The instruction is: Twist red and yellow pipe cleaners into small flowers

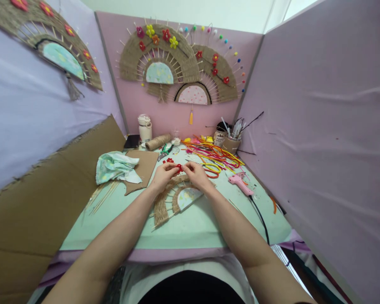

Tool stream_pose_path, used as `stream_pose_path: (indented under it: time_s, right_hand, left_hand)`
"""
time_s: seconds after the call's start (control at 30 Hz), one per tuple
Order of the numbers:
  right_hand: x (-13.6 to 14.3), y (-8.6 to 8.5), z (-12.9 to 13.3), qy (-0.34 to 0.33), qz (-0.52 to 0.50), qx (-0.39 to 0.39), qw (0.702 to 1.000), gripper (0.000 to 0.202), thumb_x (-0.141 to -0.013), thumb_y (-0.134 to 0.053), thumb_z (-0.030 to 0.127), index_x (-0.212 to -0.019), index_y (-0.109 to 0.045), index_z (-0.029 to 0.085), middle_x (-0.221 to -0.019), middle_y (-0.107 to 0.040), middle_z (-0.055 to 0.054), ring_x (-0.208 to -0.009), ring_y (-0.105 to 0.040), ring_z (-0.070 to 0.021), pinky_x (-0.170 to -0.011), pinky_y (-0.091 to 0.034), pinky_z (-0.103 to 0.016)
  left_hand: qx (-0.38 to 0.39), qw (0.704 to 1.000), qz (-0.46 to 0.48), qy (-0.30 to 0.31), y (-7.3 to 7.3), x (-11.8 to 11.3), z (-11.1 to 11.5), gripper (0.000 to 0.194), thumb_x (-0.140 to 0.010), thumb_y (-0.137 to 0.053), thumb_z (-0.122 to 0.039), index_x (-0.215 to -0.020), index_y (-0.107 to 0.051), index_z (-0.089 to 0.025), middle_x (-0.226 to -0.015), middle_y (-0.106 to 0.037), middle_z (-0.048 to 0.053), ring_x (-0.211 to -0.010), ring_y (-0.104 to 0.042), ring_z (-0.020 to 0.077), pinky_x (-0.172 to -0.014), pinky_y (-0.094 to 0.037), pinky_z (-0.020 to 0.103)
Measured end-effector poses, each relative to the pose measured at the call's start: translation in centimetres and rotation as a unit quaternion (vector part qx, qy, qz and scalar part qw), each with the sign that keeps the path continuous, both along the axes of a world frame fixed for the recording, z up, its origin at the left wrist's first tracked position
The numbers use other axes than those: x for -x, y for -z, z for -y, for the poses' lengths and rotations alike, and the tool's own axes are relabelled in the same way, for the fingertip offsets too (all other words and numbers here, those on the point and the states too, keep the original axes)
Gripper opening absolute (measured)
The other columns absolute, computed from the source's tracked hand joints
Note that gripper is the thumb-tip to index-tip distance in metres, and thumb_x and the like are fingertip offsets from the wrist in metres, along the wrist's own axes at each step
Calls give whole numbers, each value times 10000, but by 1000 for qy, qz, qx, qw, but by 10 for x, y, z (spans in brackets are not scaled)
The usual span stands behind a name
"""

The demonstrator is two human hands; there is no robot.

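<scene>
Between my fingertips is a small red flower (179,168) that looks made of fuzzy pipe cleaner. My left hand (164,175) pinches it from the left, and my right hand (194,173) closes on its right side. Below both hands lies a fan (162,210) wrapped in brown twine over thin sticks, with a pale floral half-circle (187,196) at its centre. My forearms cover part of it. Just beyond my left hand are more red flower pieces (168,160). Scissors with yellow and orange handles (213,169) lie by my right hand.
A pink glue gun (240,185) with a black cord sits at right. Coloured pipe cleaners (209,153) spread across the back near a pot of sticks (231,144). Cardboard (147,162), floral cloth (115,167), a twine roll (158,142) and a white bottle (145,128) stand leftward. Finished fans (129,63) hang behind.
</scene>
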State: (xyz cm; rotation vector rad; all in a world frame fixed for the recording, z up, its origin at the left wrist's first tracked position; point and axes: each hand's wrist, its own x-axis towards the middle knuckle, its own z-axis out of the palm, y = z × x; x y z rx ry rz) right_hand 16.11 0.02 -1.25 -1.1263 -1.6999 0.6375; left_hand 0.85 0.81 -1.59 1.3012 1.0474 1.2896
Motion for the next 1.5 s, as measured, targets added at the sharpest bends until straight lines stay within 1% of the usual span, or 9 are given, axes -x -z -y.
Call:
stream_pose_path:
  time_s: [0.27,0.5,0.67,0.77,0.9,1.0,1.07,1.23,1.5]
  right_hand:
    - [-1,3,-3,-8,-48,63,997,209,-738,-510,347,-654,-564,163,-587,-502,34,-560,-414,-100,-537,-321,-222]
    - [-4,-1,-2,-33,-56,89,994,215,-720,-517,369,-647,-557,171,-580,-495,36,-556,-408,-103,-535,-318,-224]
    - [-3,2,-4,-37,-61,91,993,233,-730,-523,392,-657,-553,173,-580,-494,40,-546,-407,-99,-531,-322,-222]
    - [-2,6,-5,-42,-38,77,995,241,-744,-524,403,-702,-576,172,-609,-526,31,-560,-437,-105,-535,-338,-227]
    - [0,6,-4,-3,-9,-4,1000,218,-730,-565,344,-868,-594,178,-715,-585,9,-632,-498,-118,-606,-387,-241]
    - [1,4,-1,-10,14,-53,998,138,-753,-531,287,-826,-590,186,-754,-597,-6,-684,-515,-126,-649,-399,-246]
    - [3,2,2,-12,16,-63,998,116,-770,-499,268,-768,-580,186,-760,-599,-14,-703,-520,-132,-656,-401,-249]
    - [7,-1,8,-10,-35,-45,998,122,-786,-469,279,-780,-547,186,-761,-592,-17,-708,-530,-140,-661,-418,-256]
    - [10,-3,11,9,-67,-20,997,132,-770,-489,304,-747,-530,181,-747,-590,-14,-689,-535,-134,-647,-425,-250]
  left_hand:
    - [73,995,44,50,-4,-1,4,338,-516,-784,-316,-754,-643,-122,-665,-654,28,-609,-594,120,-647,-471,268]
    - [71,995,16,65,-11,2,7,351,-505,-791,-317,-765,-648,-129,-648,-664,35,-584,-588,124,-627,-477,277]
    - [83,992,73,54,-9,-1,7,321,-509,-792,-297,-739,-643,-131,-699,-670,42,-661,-616,136,-714,-488,299]
    - [62,996,60,37,-5,0,4,307,-538,-771,-318,-751,-647,-134,-726,-666,44,-704,-618,147,-733,-482,305]
    - [-15,998,-53,13,-4,2,2,278,-572,-730,-329,-759,-665,-134,-713,-655,34,-677,-597,149,-706,-476,300]
    - [-48,995,-91,1,-7,-1,4,242,-580,-710,-299,-749,-667,-131,-733,-657,37,-704,-599,156,-726,-477,299]
    - [-40,997,-66,1,-9,-3,7,237,-596,-695,-304,-754,-658,-132,-739,-654,34,-714,-603,155,-735,-484,300]
    - [-10,1000,23,-4,-6,-6,7,277,-611,-693,-353,-766,-631,-132,-742,-641,27,-696,-606,145,-726,-505,307]
    - [-51,998,25,-21,-6,-7,7,271,-628,-693,-347,-769,-622,-128,-743,-637,26,-712,-606,142,-744,-507,311]
